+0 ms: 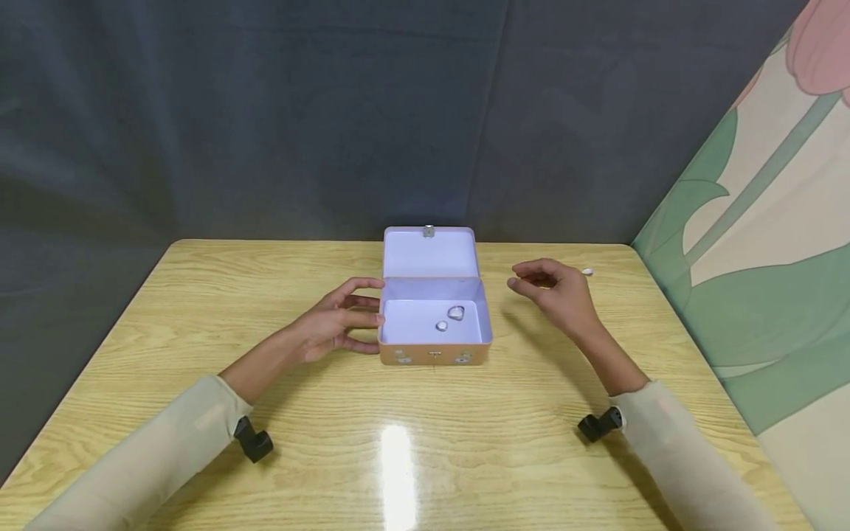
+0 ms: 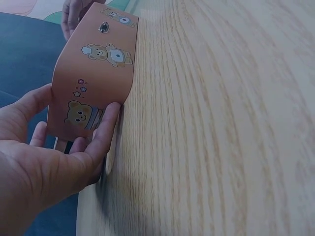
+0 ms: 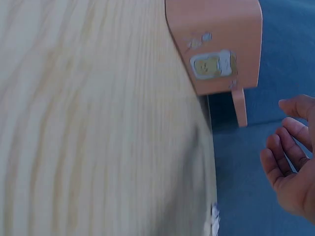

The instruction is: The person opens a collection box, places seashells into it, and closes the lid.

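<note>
An orange tin box [image 1: 434, 355] with a lilac inside and printed bears stands on the table, its lid [image 1: 430, 252] raised at the back. Two shiny clear stone-like pieces lie inside, a larger piece [image 1: 456, 313] and a smaller piece [image 1: 441, 326]. My left hand [image 1: 332, 317] rests spread fingers against the box's left side; the left wrist view shows fingertips at its edges. To the right of the box, my right hand [image 1: 558, 291] hovers with loosely bent fingers and nothing visible in them. Just beyond it lies a small whitish shiny piece [image 1: 587, 271].
The wood-grain table [image 1: 319, 442] has its back edge close behind the box. A dark curtain [image 1: 332, 118] hangs behind it, and a panel with printed tulips [image 1: 783, 243] borders the right side.
</note>
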`<act>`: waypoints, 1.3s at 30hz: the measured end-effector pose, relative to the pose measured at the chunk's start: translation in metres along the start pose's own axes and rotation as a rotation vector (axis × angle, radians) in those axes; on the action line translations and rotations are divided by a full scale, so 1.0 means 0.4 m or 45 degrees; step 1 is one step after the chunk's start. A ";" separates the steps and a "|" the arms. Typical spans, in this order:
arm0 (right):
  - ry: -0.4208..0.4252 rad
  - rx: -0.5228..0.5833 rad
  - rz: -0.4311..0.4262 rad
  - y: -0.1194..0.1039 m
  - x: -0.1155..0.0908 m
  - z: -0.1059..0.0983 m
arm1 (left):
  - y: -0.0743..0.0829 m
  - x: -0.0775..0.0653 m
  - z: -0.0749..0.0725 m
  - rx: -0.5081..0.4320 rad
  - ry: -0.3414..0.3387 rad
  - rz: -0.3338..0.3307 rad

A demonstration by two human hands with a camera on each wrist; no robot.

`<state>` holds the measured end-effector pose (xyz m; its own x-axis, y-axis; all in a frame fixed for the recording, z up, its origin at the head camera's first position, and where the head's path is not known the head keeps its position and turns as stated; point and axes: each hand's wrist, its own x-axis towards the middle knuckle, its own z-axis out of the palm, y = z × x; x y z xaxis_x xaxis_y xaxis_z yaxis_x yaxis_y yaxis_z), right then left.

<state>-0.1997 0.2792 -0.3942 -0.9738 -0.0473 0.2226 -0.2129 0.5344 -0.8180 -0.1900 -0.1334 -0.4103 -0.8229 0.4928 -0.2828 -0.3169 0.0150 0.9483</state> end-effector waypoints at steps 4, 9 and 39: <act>-0.002 -0.006 0.019 0.026 -0.007 -0.029 | 0.002 -0.001 0.002 0.002 0.000 0.002; 0.020 -0.032 0.033 0.061 -0.011 -0.064 | 0.004 -0.002 0.004 0.003 -0.001 0.002; -0.115 -0.264 0.213 0.224 0.017 -0.200 | -0.003 0.008 0.007 -0.003 0.015 0.010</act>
<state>-0.2187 0.3943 -0.4234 -0.9992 -0.0144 0.0378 -0.0370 0.7019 -0.7113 -0.1910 -0.1295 -0.4119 -0.8307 0.4826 -0.2774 -0.3119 0.0091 0.9501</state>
